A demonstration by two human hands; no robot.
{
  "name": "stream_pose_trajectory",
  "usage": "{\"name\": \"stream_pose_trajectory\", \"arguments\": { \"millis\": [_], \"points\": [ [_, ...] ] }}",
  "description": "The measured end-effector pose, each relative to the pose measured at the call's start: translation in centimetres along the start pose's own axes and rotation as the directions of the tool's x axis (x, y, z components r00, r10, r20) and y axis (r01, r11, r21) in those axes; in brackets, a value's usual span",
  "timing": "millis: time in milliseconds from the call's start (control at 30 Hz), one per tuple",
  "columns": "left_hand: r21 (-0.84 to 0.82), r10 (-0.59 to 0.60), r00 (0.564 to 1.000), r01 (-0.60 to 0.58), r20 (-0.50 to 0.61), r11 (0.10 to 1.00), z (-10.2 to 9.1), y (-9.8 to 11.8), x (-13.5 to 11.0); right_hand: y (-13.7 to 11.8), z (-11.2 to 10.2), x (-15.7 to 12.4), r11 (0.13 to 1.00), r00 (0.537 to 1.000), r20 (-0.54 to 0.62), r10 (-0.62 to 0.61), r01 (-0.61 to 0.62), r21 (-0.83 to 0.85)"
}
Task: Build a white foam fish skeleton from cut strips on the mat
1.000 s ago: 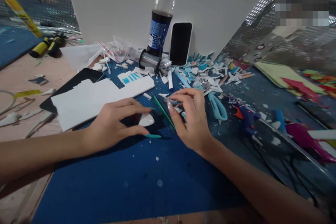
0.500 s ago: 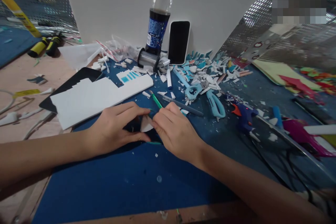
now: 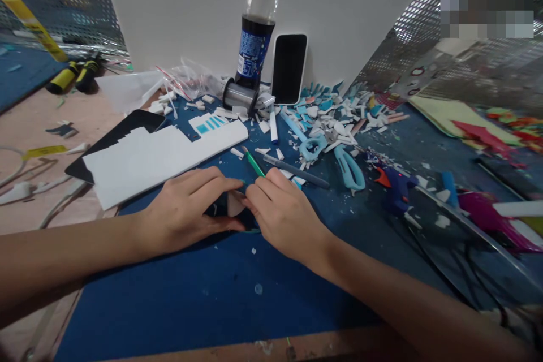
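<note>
My left hand (image 3: 182,212) is curved around a dark piece with a teal edge (image 3: 251,231), thumb at the near side and index finger at the far side. Most of that piece is hidden by my fingers, so its kind does not show. Opposite it, the closed fingers of my right hand (image 3: 284,212) pinch a small white piece (image 3: 235,203), which lies between both hands over the blue mat (image 3: 203,300). A green pencil (image 3: 254,163) lies just beyond my right knuckles, beside a grey translucent pen (image 3: 297,172).
Behind my left hand, a large white foam sheet (image 3: 144,158) overlaps a black tablet-like slab (image 3: 139,119). Light-blue-handled scissors (image 3: 350,168) lie right, near a blue glue gun (image 3: 399,189). A cola bottle (image 3: 254,45), phone (image 3: 289,68) and white scraps (image 3: 339,116) stand or lie behind.
The white piece between my hands has tilted slightly and shows less of its face. Both hands have barely shifted.
</note>
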State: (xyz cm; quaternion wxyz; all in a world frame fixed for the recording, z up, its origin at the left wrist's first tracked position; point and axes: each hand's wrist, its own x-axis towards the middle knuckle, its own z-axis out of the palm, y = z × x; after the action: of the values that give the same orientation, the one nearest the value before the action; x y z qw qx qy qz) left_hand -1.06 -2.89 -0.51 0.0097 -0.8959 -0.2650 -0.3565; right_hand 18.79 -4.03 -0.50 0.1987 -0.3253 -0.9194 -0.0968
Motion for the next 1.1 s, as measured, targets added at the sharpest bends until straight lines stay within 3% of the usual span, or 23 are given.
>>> {"name": "stream_pose_trajectory", "arguments": {
  "millis": [167, 300, 467, 533, 667, 833, 1100],
  "points": [
    [0.043, -0.009, 1.0, 0.009, 0.004, 0.999, 0.1, 0.1, 0.1, -0.1, -0.1, 0.0, 0.995, 0.998, -0.065, -0.024, 0.017, -0.102],
    [0.104, 0.001, 1.0, -0.001, 0.001, 0.995, 0.2, 0.1, 0.1, -0.7, -0.2, 0.1, 0.988, 0.998, -0.033, -0.06, 0.054, -0.142],
    [0.127, 0.012, 0.999, -0.008, -0.034, 0.992, 0.1, 0.2, 0.3, -1.2, 0.0, 0.0, 0.985, 0.991, 0.01, 0.136, -0.134, -0.113],
    [0.125, 0.02, 0.999, -0.013, -0.048, 0.992, 0.1, 0.3, 0.3, -1.2, 0.1, 0.0, 0.984, 0.987, 0.017, 0.161, -0.159, -0.081],
    [0.119, 0.031, 0.998, -0.025, -0.051, 0.993, -0.1, 0.5, 0.2, -1.1, 0.0, 0.1, 0.995, 0.996, -0.028, 0.089, -0.091, -0.051],
    [0.139, 0.024, 0.998, -0.017, -0.05, 0.99, 0.0, 0.5, 0.0, -1.5, -0.4, 0.3, 0.981, 0.993, -0.095, 0.071, -0.087, -0.176],
    [0.272, 0.133, 0.991, -0.119, -0.031, 0.955, -0.2, 0.7, 0.1, -2.4, -0.2, 0.1, 0.958, 0.994, -0.113, 0.003, -0.036, -0.286]
  ]
}}
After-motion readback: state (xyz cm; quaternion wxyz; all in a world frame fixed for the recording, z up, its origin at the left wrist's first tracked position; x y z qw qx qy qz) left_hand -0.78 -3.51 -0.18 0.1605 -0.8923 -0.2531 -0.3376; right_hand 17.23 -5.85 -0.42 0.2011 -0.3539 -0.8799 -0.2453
